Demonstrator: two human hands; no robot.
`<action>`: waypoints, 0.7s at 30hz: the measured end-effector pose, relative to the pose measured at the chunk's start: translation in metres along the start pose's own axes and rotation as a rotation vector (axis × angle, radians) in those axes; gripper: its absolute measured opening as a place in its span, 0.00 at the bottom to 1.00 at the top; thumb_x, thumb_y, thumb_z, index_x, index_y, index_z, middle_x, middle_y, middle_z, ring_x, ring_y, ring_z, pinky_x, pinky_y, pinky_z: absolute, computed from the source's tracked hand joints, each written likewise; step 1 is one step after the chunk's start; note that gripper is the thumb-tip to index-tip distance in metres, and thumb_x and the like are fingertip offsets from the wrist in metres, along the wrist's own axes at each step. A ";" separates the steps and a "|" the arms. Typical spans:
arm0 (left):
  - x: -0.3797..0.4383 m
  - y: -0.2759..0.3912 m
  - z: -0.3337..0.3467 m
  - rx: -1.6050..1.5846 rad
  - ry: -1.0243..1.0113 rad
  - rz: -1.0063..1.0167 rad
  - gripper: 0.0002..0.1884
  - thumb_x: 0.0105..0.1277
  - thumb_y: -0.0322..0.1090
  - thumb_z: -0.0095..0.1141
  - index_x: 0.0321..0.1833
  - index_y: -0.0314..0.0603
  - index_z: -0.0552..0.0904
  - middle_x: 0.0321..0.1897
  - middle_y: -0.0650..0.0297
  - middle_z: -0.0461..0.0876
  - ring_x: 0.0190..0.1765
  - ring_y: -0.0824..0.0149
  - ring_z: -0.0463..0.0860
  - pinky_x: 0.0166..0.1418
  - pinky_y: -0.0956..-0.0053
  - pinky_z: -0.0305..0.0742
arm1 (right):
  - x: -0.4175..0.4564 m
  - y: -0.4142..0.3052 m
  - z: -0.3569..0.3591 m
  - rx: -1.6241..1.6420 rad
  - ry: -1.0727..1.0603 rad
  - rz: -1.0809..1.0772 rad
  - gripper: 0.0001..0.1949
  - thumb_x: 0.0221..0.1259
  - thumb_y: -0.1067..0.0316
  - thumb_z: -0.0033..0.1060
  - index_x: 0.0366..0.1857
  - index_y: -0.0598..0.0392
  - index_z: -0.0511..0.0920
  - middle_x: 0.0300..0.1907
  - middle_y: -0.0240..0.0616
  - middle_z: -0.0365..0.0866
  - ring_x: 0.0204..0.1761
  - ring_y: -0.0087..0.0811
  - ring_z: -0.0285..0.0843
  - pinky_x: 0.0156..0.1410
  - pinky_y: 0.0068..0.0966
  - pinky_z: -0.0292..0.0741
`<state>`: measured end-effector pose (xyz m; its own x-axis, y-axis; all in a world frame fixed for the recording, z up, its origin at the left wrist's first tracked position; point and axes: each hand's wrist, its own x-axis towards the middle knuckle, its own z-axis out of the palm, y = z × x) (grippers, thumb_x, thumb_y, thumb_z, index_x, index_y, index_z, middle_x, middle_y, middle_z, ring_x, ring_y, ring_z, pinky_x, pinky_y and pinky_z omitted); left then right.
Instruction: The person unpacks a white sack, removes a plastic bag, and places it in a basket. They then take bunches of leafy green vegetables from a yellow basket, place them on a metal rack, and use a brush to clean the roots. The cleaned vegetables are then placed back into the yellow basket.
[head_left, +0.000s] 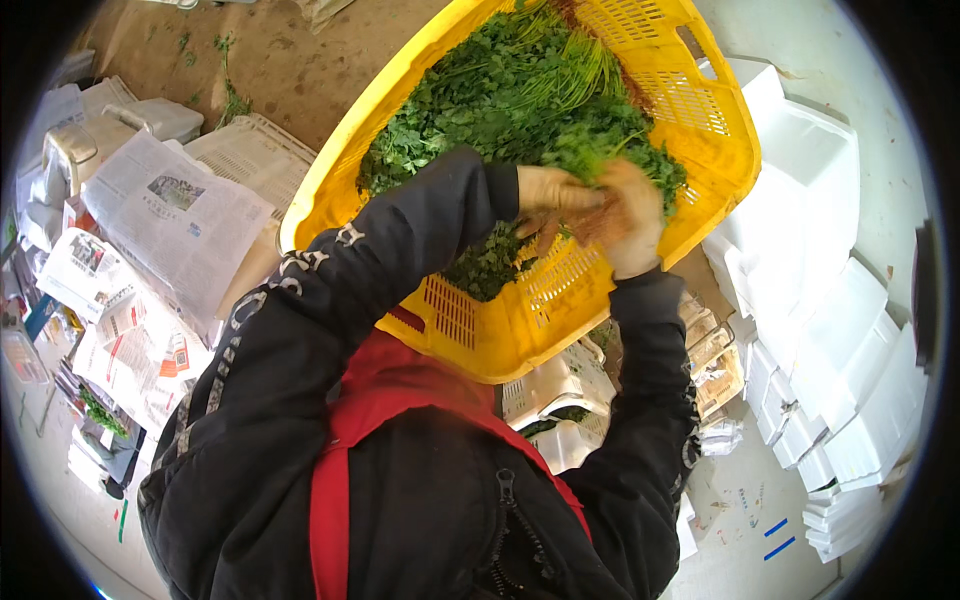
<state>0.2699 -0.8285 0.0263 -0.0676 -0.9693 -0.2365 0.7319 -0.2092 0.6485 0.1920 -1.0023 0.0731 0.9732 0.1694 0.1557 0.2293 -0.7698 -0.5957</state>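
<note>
A large yellow plastic crate (720, 161) with slotted walls stands before me, tilted in view. Heaped in it is leafy green coriander (480, 112), its pale stems and brown roots towards the crate's far right side. Over the near right part of the crate, both my gloved hands meet around the brown root end of a small coriander bunch (589, 150). My left hand (559, 193) reaches in from the left against the roots. My right hand (634, 217) closes around the bunch from the right, blurred by motion. The fingers partly hide the roots.
White foam boxes (802, 172) are stacked along the wall at right. Newspaper sheets (180, 217) cover pale crates on the left. More pale plastic crates (562, 382) stand below the yellow one. Loose green sprigs (232, 97) lie on the brown floor (277, 67).
</note>
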 end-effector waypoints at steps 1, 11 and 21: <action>-0.002 0.004 -0.007 -0.158 -0.035 0.065 0.40 0.63 0.62 0.45 0.64 0.31 0.63 0.47 0.46 0.79 0.24 0.58 0.84 0.13 0.80 0.72 | 0.002 0.007 -0.009 0.052 0.127 0.080 0.24 0.37 0.78 0.66 0.45 0.54 0.74 0.45 0.40 0.77 0.49 0.39 0.77 0.50 0.32 0.74; 0.012 -0.098 -0.113 -0.063 0.888 0.072 0.33 0.65 0.56 0.49 0.67 0.42 0.63 0.64 0.52 0.65 0.64 0.51 0.66 0.67 0.54 0.63 | -0.003 0.012 -0.163 0.356 0.868 0.466 0.10 0.54 0.77 0.56 0.40 0.69 0.77 0.34 0.43 0.80 0.31 0.29 0.78 0.36 0.22 0.76; -0.091 -0.001 0.131 0.782 1.342 0.727 0.45 0.52 0.51 0.63 0.68 0.34 0.58 0.67 0.47 0.59 0.68 0.48 0.60 0.69 0.56 0.56 | 0.038 -0.109 -0.211 0.373 0.510 0.231 0.15 0.60 0.72 0.48 0.46 0.75 0.71 0.53 0.56 0.72 0.52 0.40 0.74 0.58 0.33 0.69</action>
<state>0.1864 -0.7576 0.1423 0.9746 -0.1927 0.1143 -0.1553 -0.2131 0.9646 0.2001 -1.0418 0.3103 0.8882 -0.3567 0.2897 0.0966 -0.4713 -0.8766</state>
